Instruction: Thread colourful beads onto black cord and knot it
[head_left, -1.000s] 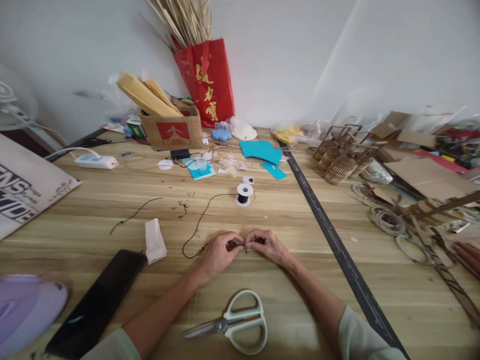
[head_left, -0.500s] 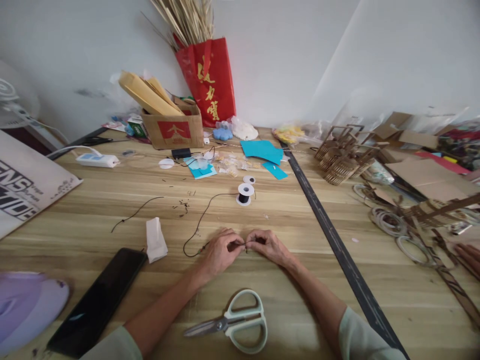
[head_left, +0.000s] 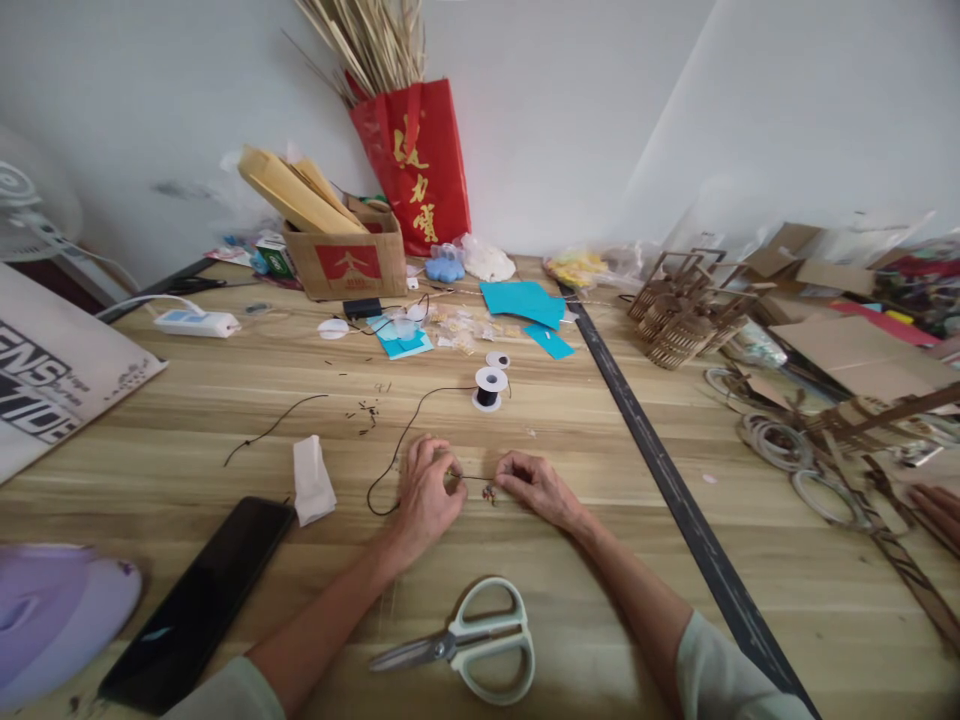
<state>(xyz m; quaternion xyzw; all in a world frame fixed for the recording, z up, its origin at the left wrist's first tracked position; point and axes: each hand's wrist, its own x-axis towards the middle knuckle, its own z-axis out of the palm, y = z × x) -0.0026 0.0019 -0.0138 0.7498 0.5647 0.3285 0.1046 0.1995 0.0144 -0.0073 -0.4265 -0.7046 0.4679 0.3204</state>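
A thin black cord (head_left: 476, 478) runs taut between my two hands. My left hand (head_left: 433, 492) pinches it between thumb and finger, the other fingers curled over. At the other end, my right hand (head_left: 538, 488) is closed on the cord with its fingertips. Just below the stretch of cord lies a small cluster of beads (head_left: 489, 494), too small to make out well. From my left hand the cord loops back to a white spool (head_left: 492, 382) wound with black cord. Scissors (head_left: 469, 642) with pale green handles lie between my forearms, blades pointing left.
To the left are a folded white tissue (head_left: 313, 480), a black phone (head_left: 199, 605) and a purple-white object (head_left: 64, 620). A cardboard box (head_left: 345, 262) and red bag (head_left: 424, 170) stand at the back. Small woven baskets (head_left: 679, 320) sit right. Another person's hand (head_left: 937, 510) shows at the right edge.
My hands have drawn apart, the left one moving left and slightly up, and the cord now shows stretched between them. The bead cluster below has come into view.
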